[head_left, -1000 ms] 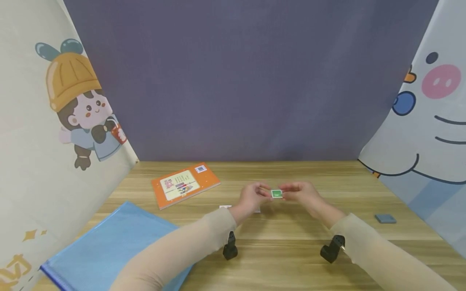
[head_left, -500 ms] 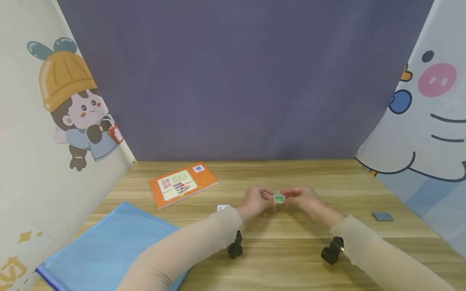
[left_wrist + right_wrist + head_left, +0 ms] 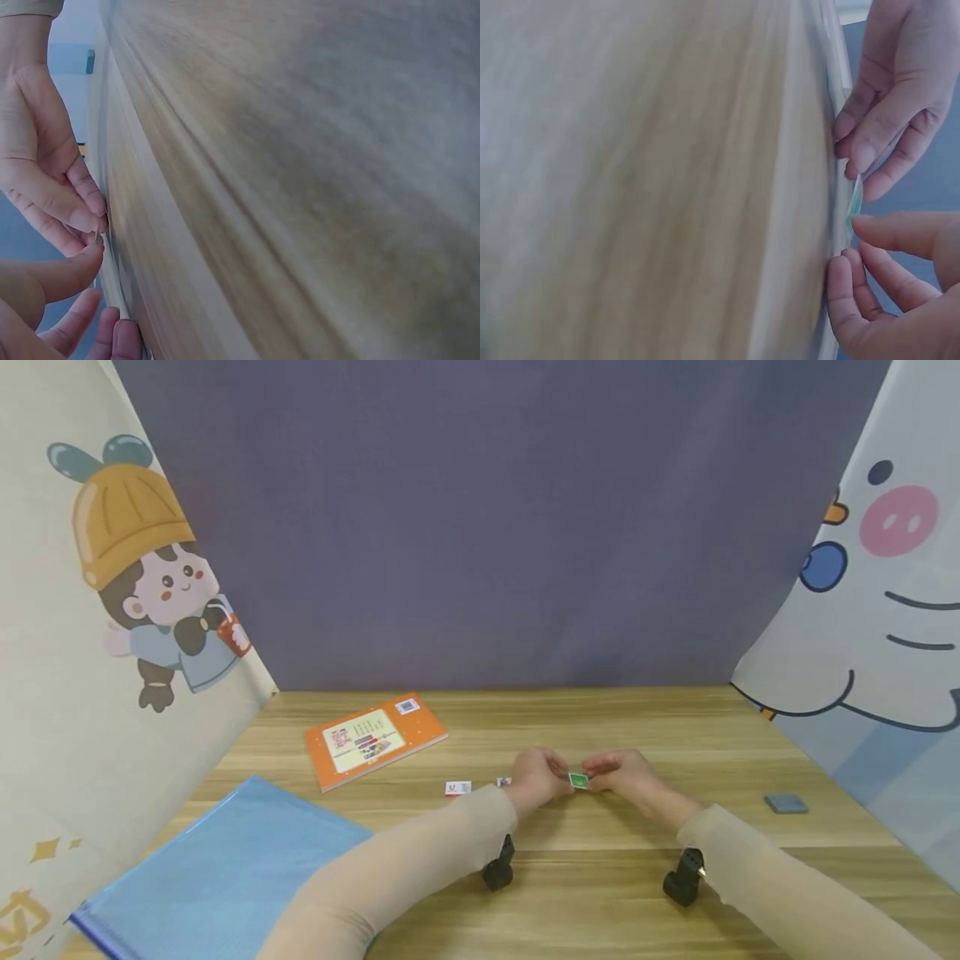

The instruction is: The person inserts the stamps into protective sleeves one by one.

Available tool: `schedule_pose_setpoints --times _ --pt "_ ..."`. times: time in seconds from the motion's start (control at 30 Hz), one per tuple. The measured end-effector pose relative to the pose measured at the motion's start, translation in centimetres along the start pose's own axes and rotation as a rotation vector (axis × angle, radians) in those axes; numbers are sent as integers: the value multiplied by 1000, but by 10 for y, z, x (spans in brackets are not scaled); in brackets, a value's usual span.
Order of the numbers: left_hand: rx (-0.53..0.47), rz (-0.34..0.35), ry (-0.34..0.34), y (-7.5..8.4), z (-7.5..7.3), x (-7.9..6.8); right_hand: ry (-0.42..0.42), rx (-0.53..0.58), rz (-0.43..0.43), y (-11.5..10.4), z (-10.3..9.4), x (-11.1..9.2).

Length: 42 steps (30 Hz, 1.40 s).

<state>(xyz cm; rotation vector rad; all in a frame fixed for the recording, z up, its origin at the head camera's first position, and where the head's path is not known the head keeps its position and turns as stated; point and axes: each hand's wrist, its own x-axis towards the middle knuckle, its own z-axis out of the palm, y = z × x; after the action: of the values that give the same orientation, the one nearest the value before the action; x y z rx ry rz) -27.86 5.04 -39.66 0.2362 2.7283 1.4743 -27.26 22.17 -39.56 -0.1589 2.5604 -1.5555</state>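
In the head view a small green card (image 3: pixel 578 781) with a white border is held low over the table between both hands. My left hand (image 3: pixel 540 774) pinches its left edge, and my right hand (image 3: pixel 628 779) pinches the right edge. The right wrist view catches the card (image 3: pixel 855 199) almost edge-on, with thumbs and fingers at its two ends. From the left wrist the card is mostly hidden by the fingertips. Just left of my left hand lie a white card with a red edge (image 3: pixel 457 788) and another small card (image 3: pixel 504 782), partly covered by that hand's wrist.
An orange book (image 3: pixel 375 741) lies at the back left of the wooden table (image 3: pixel 600 893). At front left spreads a blue zip pouch (image 3: pixel 225 868), partly under my left forearm. A small grey flat block (image 3: pixel 786 803) sits at the right. A dark curtain (image 3: pixel 480 527) backs the table.
Both hands have come slightly down and nearer with the green card, my left hand also shifting right. The cards left of it now show more. The head view has turned slightly right.
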Motion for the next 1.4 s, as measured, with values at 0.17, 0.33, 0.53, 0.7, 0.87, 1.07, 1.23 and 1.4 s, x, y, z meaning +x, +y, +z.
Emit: schedule_pose_setpoints --times 0.17,0.33,0.53,0.7,0.87,1.07,1.23,1.4 --pt "59 -55 0 1 2 0 6 -65 -3 5 -1 2" --pt "95 -97 -1 4 2 -1 4 -88 -31 7 0 3" --pt "90 -101 -8 5 2 -1 10 -103 -16 8 0 7" --pt "77 -83 -22 4 2 0 16 -114 -3 7 -1 8" --pt "73 -74 -29 2 2 0 7 -116 7 8 -2 8" --pt "70 -70 -43 4 -2 -2 -62 -57 19 8 -4 8" --pt "-2 -17 -70 9 -12 -2 -84 5 -9 6 -9 8" --pt "-58 50 -90 12 -25 2 -69 12 -65 -4 -17 10"
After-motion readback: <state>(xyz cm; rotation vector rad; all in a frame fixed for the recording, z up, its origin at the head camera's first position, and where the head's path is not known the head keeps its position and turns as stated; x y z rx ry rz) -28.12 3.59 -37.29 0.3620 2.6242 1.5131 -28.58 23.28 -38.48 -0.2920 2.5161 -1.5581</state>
